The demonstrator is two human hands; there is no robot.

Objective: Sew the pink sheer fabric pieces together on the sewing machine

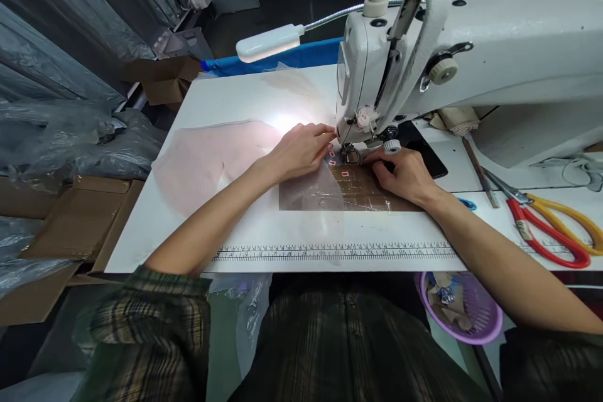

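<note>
A white sewing machine's needle and presser foot stand over a strip of sheer pale pink fabric, which spreads to the left across the table. My left hand lies flat on this fabric just left of the foot, fingers stretched toward the needle. Right of the foot, my right hand has its index finger and thumb drawn together near the needle; what is between them, if anything, is hidden. Beneath the work lies a brown plate with clear tape and small red-and-white marks.
A lit lamp hangs over the table. Behind my right hand lies a black phone. Scissors with red and yellow handles rest at the right. A ruler strip runs along the front edge, above a purple basket. Cardboard boxes stand left.
</note>
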